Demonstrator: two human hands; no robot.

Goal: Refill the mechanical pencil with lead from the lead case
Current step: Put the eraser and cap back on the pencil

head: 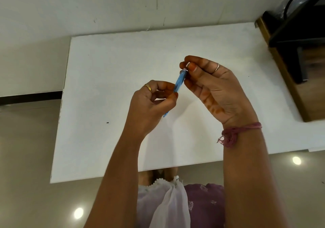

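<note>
From the head view I see both hands raised above the white table [105, 104], well clear of its surface. My left hand [151, 108] has its grip closed on the blue mechanical pencil [178, 83], thumb and fingers pinching the barrel around its lower half, so the pencil stands tilted, its upper end leaning to the right and away from me. A short blue stretch of it shows again below the palm. A gold ring [148, 87] sits on one finger of that hand.

My right hand [212, 90] meets the pencil at its top end. There the thumb and forefinger are pinched shut on a small white piece [186, 65] at the pencil's tip; I cannot tell whether it is the cap, the eraser or something else, nor whether it is attached to the barrel. A thin ring [216, 68] is on that hand, and a reddish thread band [235, 131] circles the wrist.

At the far right edge stands a dark box on a wooden stand [288, 80], touching the table's side. I cannot make out the lead case.
</note>
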